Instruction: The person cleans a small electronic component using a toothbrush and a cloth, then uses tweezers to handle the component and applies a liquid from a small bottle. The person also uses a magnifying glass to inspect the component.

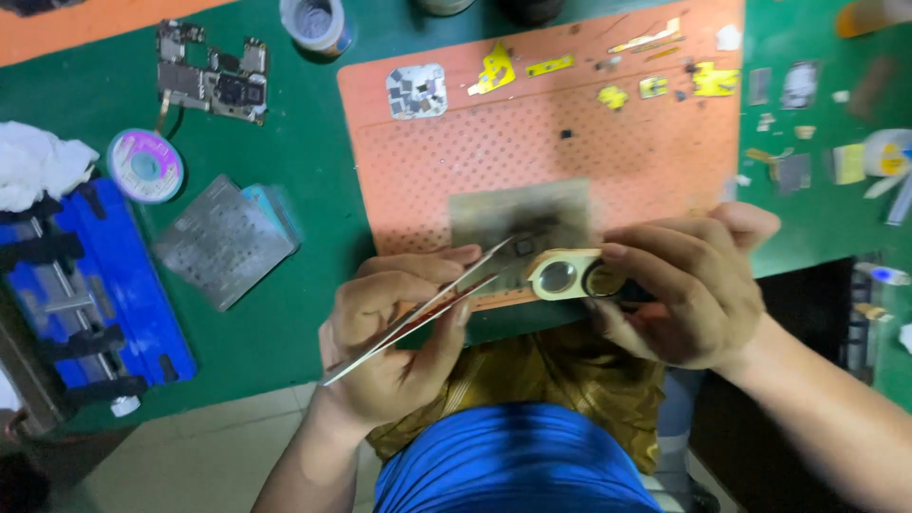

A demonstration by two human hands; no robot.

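Beside the matt, dimpled orange rubber mat [589, 152], the green bench cover [313, 161] looks smooth and dull. At the mat's near edge, the tweezers [427, 309] are bright polished metal and the pale loupe [568, 275] has a smooth plastic frame with glossy lenses. Left of the mat lie a grey metal stencil [223, 242] and a glossy blue plastic holder [104, 285]
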